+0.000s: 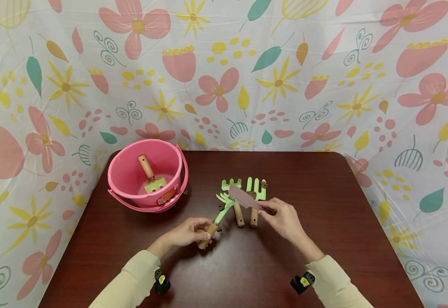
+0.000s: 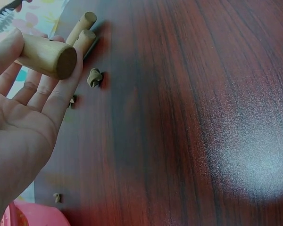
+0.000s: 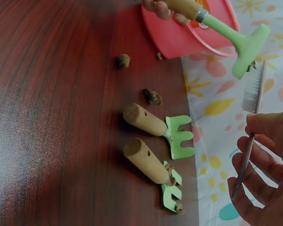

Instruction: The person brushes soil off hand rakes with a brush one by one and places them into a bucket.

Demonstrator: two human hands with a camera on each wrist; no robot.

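Note:
My left hand [image 1: 190, 231] grips the wooden handle of a small hand rake [image 1: 224, 212], its light green tines raised off the table. In my right hand [image 1: 284, 217] is a mauve brush [image 1: 244, 196] with pale bristles, pinched between thumb and fingers. The bristles are at the rake's head, where a brown clump [image 3: 251, 66] clings; whether they touch it I cannot tell. Beyond the hands, another green rake [image 3: 179, 136] and a green hand fork [image 1: 256, 188] lie side by side on the table. Brown bits sit on the fork.
At the back left stands a pink bucket [image 1: 121, 175] with its handle lowered. Inside it is a green-headed tool [image 1: 146, 169] with a wooden handle. Several brown crumpled clumps [image 3: 152, 97] lie on the dark wooden table [image 1: 304, 179]. A flowered cloth [image 1: 224, 55] hangs behind.

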